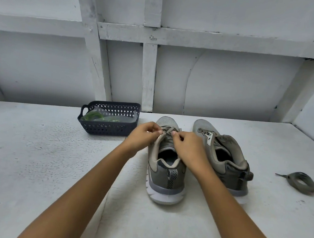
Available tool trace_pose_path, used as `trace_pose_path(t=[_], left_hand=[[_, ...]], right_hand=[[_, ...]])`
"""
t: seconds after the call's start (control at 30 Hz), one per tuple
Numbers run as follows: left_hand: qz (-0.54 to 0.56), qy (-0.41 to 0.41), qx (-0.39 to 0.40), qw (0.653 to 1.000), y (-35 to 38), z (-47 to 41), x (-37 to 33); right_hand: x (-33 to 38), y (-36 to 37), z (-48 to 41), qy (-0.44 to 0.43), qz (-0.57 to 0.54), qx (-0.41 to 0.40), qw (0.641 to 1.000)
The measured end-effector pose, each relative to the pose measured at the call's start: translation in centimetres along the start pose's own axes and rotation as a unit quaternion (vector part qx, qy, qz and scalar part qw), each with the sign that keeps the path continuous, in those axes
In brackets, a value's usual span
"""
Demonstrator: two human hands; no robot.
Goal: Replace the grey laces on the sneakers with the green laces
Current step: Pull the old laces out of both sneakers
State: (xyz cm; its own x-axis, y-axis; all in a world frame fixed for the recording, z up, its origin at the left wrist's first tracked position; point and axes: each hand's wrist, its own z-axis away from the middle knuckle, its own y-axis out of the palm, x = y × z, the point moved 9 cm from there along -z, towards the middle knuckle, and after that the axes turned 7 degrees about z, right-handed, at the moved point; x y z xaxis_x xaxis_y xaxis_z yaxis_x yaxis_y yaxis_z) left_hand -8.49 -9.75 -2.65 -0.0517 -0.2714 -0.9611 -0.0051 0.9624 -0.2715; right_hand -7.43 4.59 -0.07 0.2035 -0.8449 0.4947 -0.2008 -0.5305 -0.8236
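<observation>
While both sneakers stand side by side on the white surface [53, 166], toes pointing at the wall [231, 83], two bare forearms reach in from the near edge and meet over the left sneaker [166, 176]. A grey lace [168, 129] crosses this shoe near the toe, just ahead of the tongue. The left grip [143, 136] comes at it from the left with fingers curled, pinching the lace at the fingertips. The right grip [185, 150] comes from the right, its thumb and fingers likewise pinched on the lace, with the heel of the hand over the shoe's collar. How far back the lacing runs is hidden under the hands. The right sneaker [223, 157] stands just beside the first, apart from both hands, with its eyelets showing as dark holes along the opening. A second grey lace, the coil [298, 181], lies on the surface well to the right of that shoe. Toward the back left, near the left grip, sits a dark basket [109, 131], and inside it lie the green laces [93, 115] among clear plastic wrapping.
</observation>
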Motion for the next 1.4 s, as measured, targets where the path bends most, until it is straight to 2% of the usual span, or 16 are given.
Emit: trace_pose_path(t=[0.13,0.37,0.43,0.57,0.67,0.73,0.93,0.97,1.03,1.1,1.13,1.17,1.3,1.4], left_hand=[[0.027,-0.056,0.018,0.998,0.2,-1.4,0.0],[-0.118,-0.051,0.065,0.99,0.5,-4.3,-2.8],[-0.124,-0.049,0.055,0.99,-0.2,-4.7,-3.1],[-0.059,-0.056,0.009,0.997,-0.9,-3.9,-2.9],[-0.099,-0.056,-0.03,0.993,-1.9,-2.5,-1.7],[-0.117,-0.053,-0.028,0.991,-1.9,-1.3,-0.8],[-0.028,-0.003,-0.095,0.995,-1.5,0.3,-0.9],[0.002,-0.016,-0.101,0.995,-1.8,0.1,-0.8],[0.129,-0.085,-0.128,0.98,-3.0,-0.4,0.1],[0.276,-0.16,-0.143,0.937,-4.0,-0.7,1.4],[0.309,-0.181,-0.141,0.923,-4.3,-0.8,1.8],[0.304,-0.19,-0.133,0.924,-4.4,-0.6,2.0],[0.181,-0.179,-0.075,0.964,-2.6,0.7,2.6],[0.182,-0.131,-0.085,0.971,-0.6,1.5,2.6]], right_hand=[[-0.1,-0.1,0.1,0.002,-0.014,-0.01,1.0],[-0.6,0.1,0.1,0.017,-0.028,-0.01,0.999],[-0.8,0.2,0.2,0.023,-0.032,-0.012,0.999],[-1.1,0.3,0.2,0.029,-0.044,-0.016,0.998],[-1.0,0.3,0.2,0.026,-0.049,-0.021,0.998],[-1.1,0.4,0.1,0.027,-0.05,-0.023,0.998],[-1.2,0.5,-0.1,0.029,-0.047,-0.025,0.998],[-1.3,0.4,-0.1,0.03,-0.049,-0.025,0.998],[-1.4,0.4,0.0,0.034,-0.054,-0.025,0.998],[-1.5,0.4,0.0,0.039,-0.055,-0.024,0.997],[-1.5,0.4,0.0,0.04,-0.054,-0.024,0.997],[-1.5,0.4,0.0,0.04,-0.053,-0.024,0.998],[-1.6,0.4,-0.1,0.039,-0.047,-0.027,0.998],[-1.6,0.4,-0.2,0.042,-0.041,-0.028,0.998]])
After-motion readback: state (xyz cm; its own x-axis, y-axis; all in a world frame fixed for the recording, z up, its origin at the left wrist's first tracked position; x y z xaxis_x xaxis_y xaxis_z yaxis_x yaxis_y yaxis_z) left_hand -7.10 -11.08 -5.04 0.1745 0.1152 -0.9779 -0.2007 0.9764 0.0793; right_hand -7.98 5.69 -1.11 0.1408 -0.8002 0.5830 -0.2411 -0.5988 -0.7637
